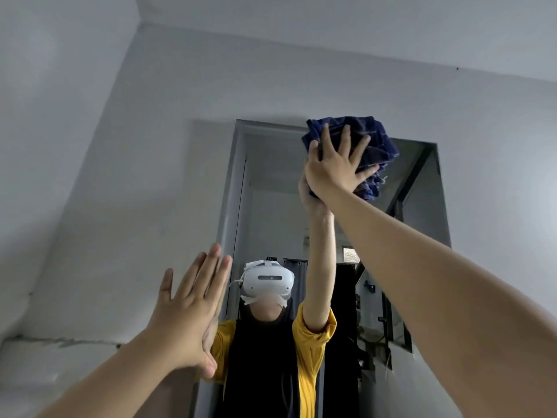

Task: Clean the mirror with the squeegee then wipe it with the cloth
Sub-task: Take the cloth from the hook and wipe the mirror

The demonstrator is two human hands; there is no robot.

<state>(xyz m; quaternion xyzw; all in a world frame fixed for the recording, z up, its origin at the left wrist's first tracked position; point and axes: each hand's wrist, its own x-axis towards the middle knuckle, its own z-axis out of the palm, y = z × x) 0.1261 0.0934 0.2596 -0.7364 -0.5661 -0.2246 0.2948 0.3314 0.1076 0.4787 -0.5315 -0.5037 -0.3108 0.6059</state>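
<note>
A tall mirror (268, 182) hangs on the pale wall ahead. Its glass reflects a person in a yellow top with a white headset. My right hand (337, 164) is raised to the mirror's top edge, fingers spread, pressing a bunched dark blue checked cloth (376, 143) flat against the glass. My left hand (193, 312) rests with flat, open fingers against the mirror's left edge, holding nothing. No squeegee is in view.
The grey wall (120, 176) surrounds the mirror, with a ceiling corner at the upper left. A crack runs along the wall at the lower left (60, 342). The reflection shows dark furniture and a railing behind the person.
</note>
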